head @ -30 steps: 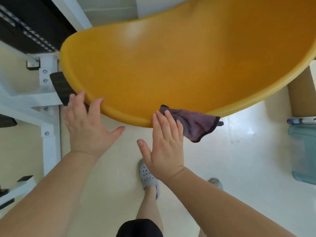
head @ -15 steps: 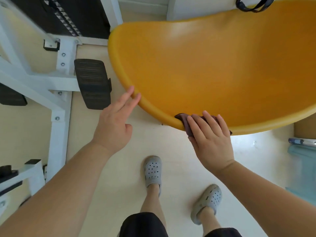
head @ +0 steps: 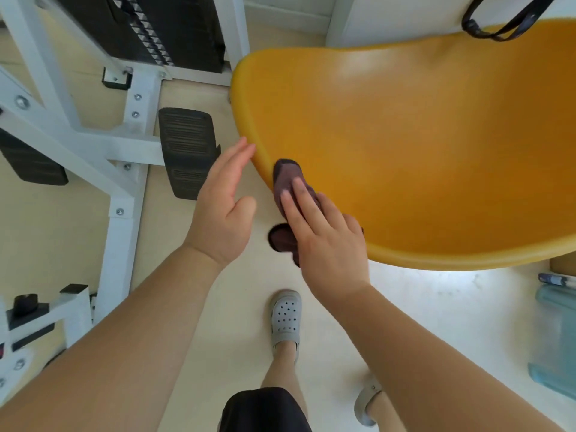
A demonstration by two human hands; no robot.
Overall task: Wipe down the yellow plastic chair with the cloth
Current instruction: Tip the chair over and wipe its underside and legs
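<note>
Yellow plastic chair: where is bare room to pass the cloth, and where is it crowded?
The broad middle and right of the yellow plastic chair lie bare, between the black strap at the top and the front rim. The left rim is crowded: the right hand presses the purple cloth there, the left hand close beside.

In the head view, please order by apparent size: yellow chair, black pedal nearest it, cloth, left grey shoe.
Largest: yellow chair
black pedal
cloth and left grey shoe look alike; the right hand hides part of the cloth
</note>
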